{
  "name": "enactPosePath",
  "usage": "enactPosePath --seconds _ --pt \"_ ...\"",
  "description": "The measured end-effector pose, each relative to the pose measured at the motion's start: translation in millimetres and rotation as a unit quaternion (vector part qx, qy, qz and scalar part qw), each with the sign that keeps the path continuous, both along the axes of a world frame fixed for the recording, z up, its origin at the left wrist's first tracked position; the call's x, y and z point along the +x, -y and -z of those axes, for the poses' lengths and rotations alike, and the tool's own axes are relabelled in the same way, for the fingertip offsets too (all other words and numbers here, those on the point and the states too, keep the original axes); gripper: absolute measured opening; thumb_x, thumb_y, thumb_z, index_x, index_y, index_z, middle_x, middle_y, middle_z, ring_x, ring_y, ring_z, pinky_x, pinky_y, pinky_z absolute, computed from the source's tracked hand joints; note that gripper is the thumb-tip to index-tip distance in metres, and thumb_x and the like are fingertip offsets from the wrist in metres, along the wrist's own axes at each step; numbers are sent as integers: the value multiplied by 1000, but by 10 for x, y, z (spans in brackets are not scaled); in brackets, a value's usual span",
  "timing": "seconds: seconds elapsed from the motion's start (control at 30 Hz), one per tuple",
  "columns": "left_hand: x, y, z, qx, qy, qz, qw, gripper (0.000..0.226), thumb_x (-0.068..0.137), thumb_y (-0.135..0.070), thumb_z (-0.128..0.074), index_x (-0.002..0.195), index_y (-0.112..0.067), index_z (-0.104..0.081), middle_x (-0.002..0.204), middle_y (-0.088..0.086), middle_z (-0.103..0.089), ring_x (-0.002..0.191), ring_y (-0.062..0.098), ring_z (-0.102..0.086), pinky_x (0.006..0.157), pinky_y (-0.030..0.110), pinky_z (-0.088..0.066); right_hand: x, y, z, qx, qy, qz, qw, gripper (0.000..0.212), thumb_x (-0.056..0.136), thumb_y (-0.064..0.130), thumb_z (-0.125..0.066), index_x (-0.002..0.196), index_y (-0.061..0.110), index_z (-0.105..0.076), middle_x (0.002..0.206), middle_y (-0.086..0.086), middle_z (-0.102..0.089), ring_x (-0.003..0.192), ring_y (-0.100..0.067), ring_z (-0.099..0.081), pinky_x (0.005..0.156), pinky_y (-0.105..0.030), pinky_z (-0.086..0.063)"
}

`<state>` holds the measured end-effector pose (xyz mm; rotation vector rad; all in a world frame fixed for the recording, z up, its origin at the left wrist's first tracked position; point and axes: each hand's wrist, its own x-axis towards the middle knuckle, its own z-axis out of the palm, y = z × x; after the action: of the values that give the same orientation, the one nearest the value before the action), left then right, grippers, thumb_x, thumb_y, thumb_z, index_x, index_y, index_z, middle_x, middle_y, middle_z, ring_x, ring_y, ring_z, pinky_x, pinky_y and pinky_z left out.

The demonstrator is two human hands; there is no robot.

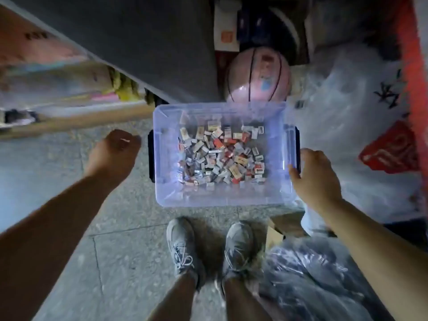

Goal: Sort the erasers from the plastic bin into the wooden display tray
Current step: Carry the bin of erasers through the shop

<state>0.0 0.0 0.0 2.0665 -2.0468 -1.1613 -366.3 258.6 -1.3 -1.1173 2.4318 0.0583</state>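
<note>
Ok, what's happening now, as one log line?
plastic bin: floor, erasers inside | left hand: curled, beside bin | right hand: touching right rim | wooden tray: unseen
</note>
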Motion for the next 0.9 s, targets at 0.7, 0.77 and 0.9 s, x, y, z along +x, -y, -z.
enactPosePath --seconds 0.7,0.77,0.9 --pt "-272 -434 953 -52 61 12 997 39 102 -43 -53 85 -9 -60 71 9 -60 67 34 -56 56 36 -35 -59 67 1022 -189 11 143 971 29 101 32 -57 97 3 -57 78 -14 -60 74 -44 -60 65 -36 -35" --pt "-197 -457 915 -56 59 18 997 39 101 -42 -55 79 -10 -57 67 7 -58 66 35 -56 54 35 -32 -21 33 950 -203 10 131 970 24 100 28 -60 91 7 -55 73 -4 -52 67 -39 -57 62 -36 -37" --pt "-17 -559 651 -70 51 6 996 35 100 -35 -61 79 -8 -56 67 11 -58 64 36 -55 56 37 -34 130 19 630 -253 8 107 961 23 101 25 -61 90 5 -55 72 1 -48 60 -25 -45 58 -28 -33"
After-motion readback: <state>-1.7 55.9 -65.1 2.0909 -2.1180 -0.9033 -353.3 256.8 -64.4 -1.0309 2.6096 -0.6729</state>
